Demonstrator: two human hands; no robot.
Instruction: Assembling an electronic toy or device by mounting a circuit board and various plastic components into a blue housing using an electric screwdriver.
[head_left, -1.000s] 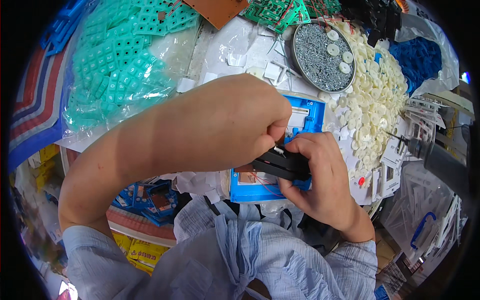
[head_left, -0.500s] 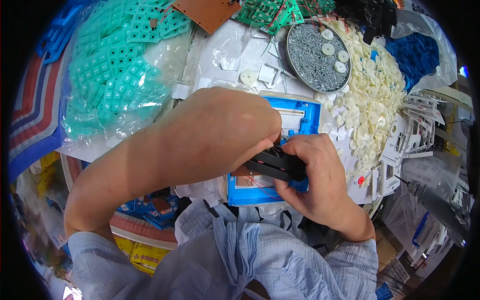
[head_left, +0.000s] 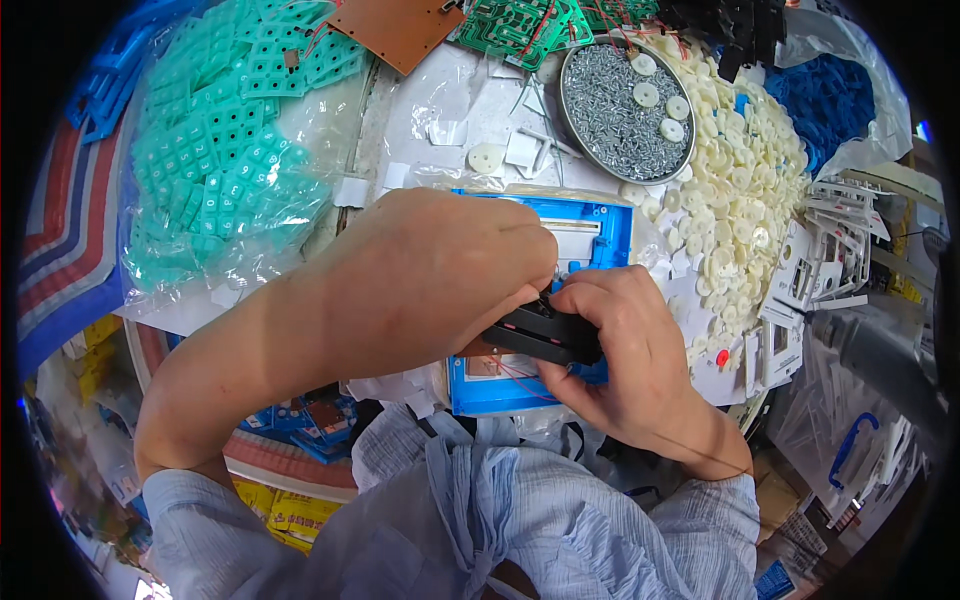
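A blue rectangular plastic housing [head_left: 622, 235] lies in front of me, with a pale panel, brown board and thin red wires showing inside. Above it, both hands meet at a black plastic part [head_left: 545, 335] with rounded ends. My left hand [head_left: 480, 250] reaches across the housing, back upward; its fingertips are closed at the black part's upper left end, mostly hidden from view. My right hand [head_left: 635, 350] is closed round the part's right end, thumb below and index finger above. A corner of brown board [head_left: 475, 348] shows below my left hand.
Turquoise keypads [head_left: 210, 160] in clear plastic lie at left. Green circuit boards [head_left: 520, 30] and a brown board [head_left: 395, 30] are at the back. A round tray [head_left: 565, 110] of screws stands beside a heap of cream discs [head_left: 740, 190]. A power screwdriver [head_left: 880, 365] hangs at right.
The whole scene has shifted slightly left in the picture. Both hands keep their hold on the black part, which has moved little relative to the housing.
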